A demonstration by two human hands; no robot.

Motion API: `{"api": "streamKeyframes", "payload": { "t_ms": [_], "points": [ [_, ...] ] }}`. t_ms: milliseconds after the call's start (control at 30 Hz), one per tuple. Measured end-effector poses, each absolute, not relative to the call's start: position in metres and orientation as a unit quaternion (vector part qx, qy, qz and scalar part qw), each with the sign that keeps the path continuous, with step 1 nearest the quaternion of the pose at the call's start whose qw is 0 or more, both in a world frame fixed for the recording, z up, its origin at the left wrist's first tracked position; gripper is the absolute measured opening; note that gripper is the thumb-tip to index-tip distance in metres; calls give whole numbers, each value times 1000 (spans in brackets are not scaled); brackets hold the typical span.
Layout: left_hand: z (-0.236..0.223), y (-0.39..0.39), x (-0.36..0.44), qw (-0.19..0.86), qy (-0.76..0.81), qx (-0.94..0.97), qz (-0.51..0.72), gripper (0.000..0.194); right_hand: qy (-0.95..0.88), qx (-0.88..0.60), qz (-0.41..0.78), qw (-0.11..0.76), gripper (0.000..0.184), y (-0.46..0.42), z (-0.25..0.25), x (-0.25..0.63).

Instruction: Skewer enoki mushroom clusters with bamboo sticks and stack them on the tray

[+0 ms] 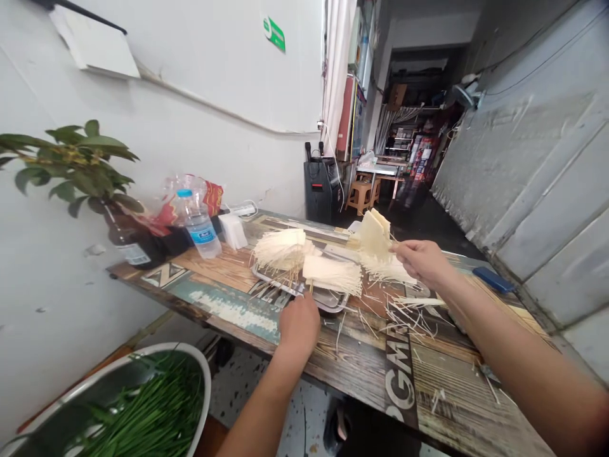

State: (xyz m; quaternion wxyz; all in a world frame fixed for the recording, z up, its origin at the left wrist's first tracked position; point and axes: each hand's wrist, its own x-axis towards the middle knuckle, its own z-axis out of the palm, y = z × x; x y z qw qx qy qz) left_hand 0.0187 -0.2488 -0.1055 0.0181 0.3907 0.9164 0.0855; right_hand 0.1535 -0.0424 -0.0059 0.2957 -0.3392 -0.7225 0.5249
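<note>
Left hand (299, 320) fingers closed on skewered pale sheet (333, 274) over metal tray (328, 298); right hand (423, 261) fingers pinching stick of raised folded sheet (375, 235) above counter (228, 311).

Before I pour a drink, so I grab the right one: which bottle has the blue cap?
The clear plastic bottle with the blue label, nearer the tray; the dark bottle holds leafy branches.

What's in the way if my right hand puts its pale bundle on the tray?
Other pale bundles cover much of the tray; nothing else visible stands between it and the held bundle in your right hand.
</note>
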Motion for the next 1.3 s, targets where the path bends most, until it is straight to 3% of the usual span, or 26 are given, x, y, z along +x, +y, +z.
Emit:
{"api": "streamKeyframes", "payload": {
  "t_ms": [367, 733, 1100, 1300],
  "points": [
    [-116, -237, 16, 71, 920, 357, 143, 38, -674, -335, 590, 291, 21, -42, -2, 176],
    [-128, -246, 0, 58, 891, 394, 218, 35, -795, -361, 397, 282, 27, -47, -40, 146],
    [-128, -249, -23, 84, 896, 401, 172, 43, -875, -378, 283, 111, 25, -129, -85, 50],
    [-131, -251, -30, 109, 873, 411, 238, 36, -888, -371, 258, 83, 26, -154, -109, 27]
  ]
}}
